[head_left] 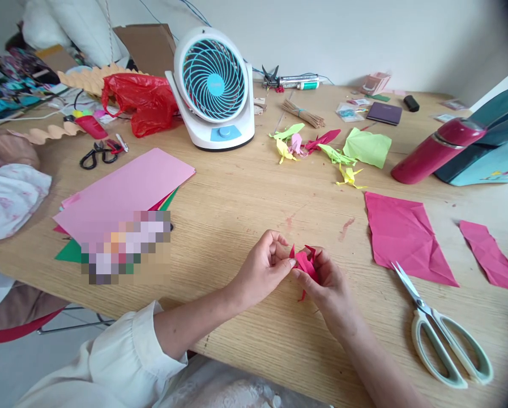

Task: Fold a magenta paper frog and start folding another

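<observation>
A small folded red-pink paper figure (305, 265) with several pointed tips is held between both hands above the table's front part. My left hand (264, 266) pinches its left side between thumb and fingers. From the right, my right hand (328, 283) grips the body, the thumb lying across its front; the fingers behind are partly hidden. To the right lie a creased pink paper sheet (409, 238) and a narrower pink strip (491, 254). Scissors (423, 309) with pale handles rest below them, tips touching or over the sheet's lower edge.
Folded paper figures (296, 144) and a green sheet (367, 147) lie farther back. A fan (215, 85) stands behind, a red bottle (436, 153) at right. Pink paper sheets (126, 181) are stacked left, near pliers (98, 154). Another person's arm (11, 153) rests at far left.
</observation>
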A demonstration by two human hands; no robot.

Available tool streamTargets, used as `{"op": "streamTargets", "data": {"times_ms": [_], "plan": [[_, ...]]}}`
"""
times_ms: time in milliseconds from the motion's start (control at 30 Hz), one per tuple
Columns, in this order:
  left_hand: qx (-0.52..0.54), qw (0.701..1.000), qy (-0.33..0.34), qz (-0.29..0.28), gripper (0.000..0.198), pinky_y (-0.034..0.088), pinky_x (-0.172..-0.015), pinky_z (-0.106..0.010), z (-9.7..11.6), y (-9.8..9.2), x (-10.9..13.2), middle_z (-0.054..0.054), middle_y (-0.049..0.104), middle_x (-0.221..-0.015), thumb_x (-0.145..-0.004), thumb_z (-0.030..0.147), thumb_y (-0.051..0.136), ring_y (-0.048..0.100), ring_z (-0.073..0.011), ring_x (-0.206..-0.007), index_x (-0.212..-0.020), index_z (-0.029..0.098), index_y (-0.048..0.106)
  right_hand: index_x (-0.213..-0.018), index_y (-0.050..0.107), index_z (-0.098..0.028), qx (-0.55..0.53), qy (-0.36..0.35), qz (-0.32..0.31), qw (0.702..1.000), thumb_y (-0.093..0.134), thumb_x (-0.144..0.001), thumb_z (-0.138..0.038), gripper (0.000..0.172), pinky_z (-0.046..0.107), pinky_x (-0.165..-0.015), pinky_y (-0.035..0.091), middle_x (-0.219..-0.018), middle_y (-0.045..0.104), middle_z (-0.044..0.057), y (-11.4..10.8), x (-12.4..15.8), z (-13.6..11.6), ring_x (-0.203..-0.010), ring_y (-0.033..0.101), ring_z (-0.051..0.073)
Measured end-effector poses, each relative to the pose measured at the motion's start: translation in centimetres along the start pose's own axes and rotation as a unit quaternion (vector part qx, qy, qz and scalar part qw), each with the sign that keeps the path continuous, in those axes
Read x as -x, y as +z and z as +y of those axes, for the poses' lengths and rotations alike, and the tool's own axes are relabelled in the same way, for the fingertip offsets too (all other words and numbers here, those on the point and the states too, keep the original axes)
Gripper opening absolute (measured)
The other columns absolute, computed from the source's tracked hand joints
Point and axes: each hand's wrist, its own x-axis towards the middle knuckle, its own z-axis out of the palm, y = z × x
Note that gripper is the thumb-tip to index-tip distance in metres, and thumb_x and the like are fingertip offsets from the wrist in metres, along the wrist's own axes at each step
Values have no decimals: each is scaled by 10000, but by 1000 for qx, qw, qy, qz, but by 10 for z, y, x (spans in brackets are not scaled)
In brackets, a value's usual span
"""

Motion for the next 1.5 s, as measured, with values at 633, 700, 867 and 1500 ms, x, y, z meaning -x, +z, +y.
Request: {"op": "streamTargets", "data": {"times_ms": [633,700,867,1500], "plan": [[-549,717,430,-14,176,390,-783,-298,21,-31,-4,-13,671,-945,-940,200,586,539,-132,-800,-1043,271,710,-1006,634,-245,-77,75,-16,994,834,-692,-431,416,255,-716,451,-867,618,14,-5,2,-11,-778,530,162],[-553,710,436,-19,167,381,-792,-310,22,-33,-4,-17,700,-987,-938,218,600,547,-140,-816,-1053,273,708,-1008,640,-245,-85,69,-11,994,838,-689,-426,418,257,-719,459,-878,626,18,-4,2,-9,-783,536,161],[-550,689,471,-23,196,367,-789,-327,23,-36,-4,-5,738,-1011,-945,228,593,545,-146,-815,-1112,264,689,-1017,641,-254,-90,60,-18,994,829,-722,-401,380,251,-747,460,-902,626,10,-6,2,-7,-820,541,153],[-531,752,390,-28,167,408,-803,-321,20,-27,-1,-25,744,-922,-977,186,497,617,-142,-815,-936,180,658,-950,608,-255,-50,-19,7,999,815,-738,-363,316,254,-732,448,-888,565,-4,-5,1,-8,-795,504,152]]}}
